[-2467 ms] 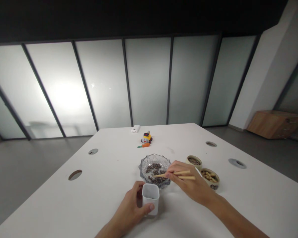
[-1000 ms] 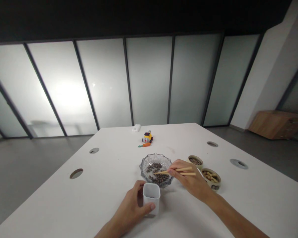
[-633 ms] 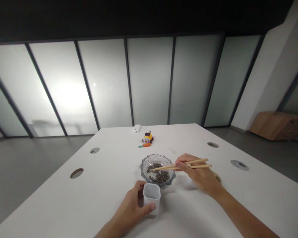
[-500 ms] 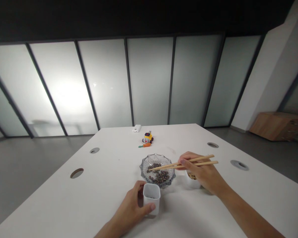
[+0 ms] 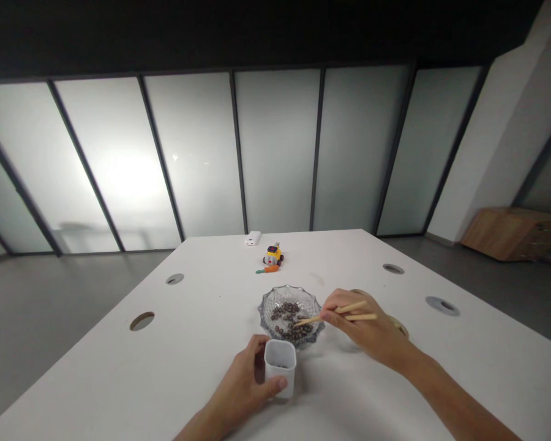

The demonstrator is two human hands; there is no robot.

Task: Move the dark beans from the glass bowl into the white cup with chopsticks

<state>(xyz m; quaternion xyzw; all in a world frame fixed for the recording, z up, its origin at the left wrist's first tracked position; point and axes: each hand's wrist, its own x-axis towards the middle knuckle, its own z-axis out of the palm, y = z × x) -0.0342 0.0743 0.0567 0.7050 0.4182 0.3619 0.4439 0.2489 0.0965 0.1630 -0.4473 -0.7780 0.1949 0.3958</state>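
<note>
My left hand is closed around a small white square cup that stands on the table just in front of a clear glass bowl. A few dark bits show inside the cup. The scalloped glass bowl holds many dark brown beans. In my right hand is a pair of wooden chopsticks, slanting left over the bowl's rim with the tips down among the beans. Whether a bean sits between the tips I cannot tell. Behind my right hand, a round pale rim is mostly hidden.
Beyond the bowl, on the white table, lie a toy screwdriver with an orange handle, a yellow toy vehicle and a white box-like device. Round holes open in the tabletop on both sides. A wooden cabinet stands far right.
My right hand has shifted the chopsticks; their tips went from the bowl's left side to the beans right of centre. The white container beside it is now covered by the hand. My left hand stays put.
</note>
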